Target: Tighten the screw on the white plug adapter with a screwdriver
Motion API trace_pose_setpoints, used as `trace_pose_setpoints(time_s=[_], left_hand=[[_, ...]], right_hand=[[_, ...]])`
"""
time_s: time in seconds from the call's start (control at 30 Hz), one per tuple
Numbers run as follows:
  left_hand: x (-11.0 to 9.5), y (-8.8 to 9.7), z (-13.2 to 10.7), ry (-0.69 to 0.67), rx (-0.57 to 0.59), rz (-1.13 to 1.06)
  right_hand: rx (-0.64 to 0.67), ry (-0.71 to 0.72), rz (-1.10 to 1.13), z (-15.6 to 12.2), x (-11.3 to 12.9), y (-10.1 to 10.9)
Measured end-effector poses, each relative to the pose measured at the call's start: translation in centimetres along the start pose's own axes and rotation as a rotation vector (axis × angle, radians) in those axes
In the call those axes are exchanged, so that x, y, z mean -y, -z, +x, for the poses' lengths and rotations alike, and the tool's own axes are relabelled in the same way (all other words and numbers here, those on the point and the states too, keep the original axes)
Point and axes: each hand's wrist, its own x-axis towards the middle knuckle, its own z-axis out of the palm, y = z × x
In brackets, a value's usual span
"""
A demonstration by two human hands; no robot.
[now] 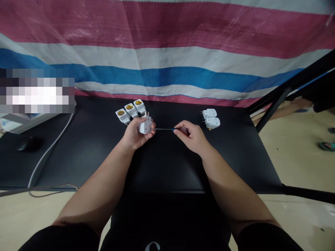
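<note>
My left hand [136,135] is closed around a white plug-in lamp socket [146,127], its flat metal prongs pointing away from me. In my right hand [192,136] is a screwdriver [163,129] with a dark handle, held level. The thin shaft reaches left, and its tip meets the right side of the held socket, near a small hole. Just beyond my left hand, three similar white lamp sockets [129,108] stand in a slanting row with their brass-coloured openings showing. Two more white sockets [212,122] lie together to the right of my right hand, holed faces up.
A black table [167,164] carries everything. At the left are a black mouse [28,143], a grey cable [53,143] and a white box-like object [23,123], partly blurred out. A striped sheet [167,55] hangs behind. Black frame bars [277,104] and another person's arm [285,108] are at the right.
</note>
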Motion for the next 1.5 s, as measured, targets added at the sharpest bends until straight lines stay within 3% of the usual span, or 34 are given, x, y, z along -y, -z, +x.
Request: trace_pose_setpoints(time_s=[0.1,0.23,0.4,0.53,0.63,0.8,1.0,1.1,1.23,1.4,1.5], left_hand=[[0.4,-0.2,0.0,-0.059,-0.005,0.091],[0.9,-0.3,0.1,-0.241,0.012,0.287],[1.1,-0.3,0.1,-0.345,0.022,0.392],[1.4,-0.4,-0.1,-0.408,0.07,0.416],[1.7,-0.5,-0.2,-0.42,0.101,0.439],[1.6,-0.1,0.1,-0.43,0.018,0.424],[2.0,0.1,0.2,-0.438,0.064,0.469],[1.9,0.1,0.1,-0.429,0.032,0.507],[1.7,0.0,0.0,-0.384,-0.049,0.466],[2.2,-0.5,0.0,-0.308,-0.024,0.46],[2.3,-0.8,0.0,-0.259,-0.002,0.449]], right_hand=[[-0.008,0.003,-0.034,0.1,0.3,0.0],[0.025,0.035,-0.121,0.1,0.6,-0.1],[0.132,0.044,-0.045,-0.1,0.1,-0.1],[0.08,-0.032,-0.071,0.2,-0.4,0.2],[0.064,-0.075,-0.06,0.4,-0.5,0.2],[0.133,-0.031,-0.007,0.2,-0.5,-0.1],[0.1,-0.188,-0.053,0.6,-0.7,-0.6],[0.097,-0.15,-0.023,0.4,-0.9,-0.6],[0.127,-0.049,-0.008,0.2,-0.9,-0.7],[0.002,-0.172,-0.077,0.7,-1.0,-0.7],[0.024,-0.172,-0.081,0.8,-1.1,-0.2]])
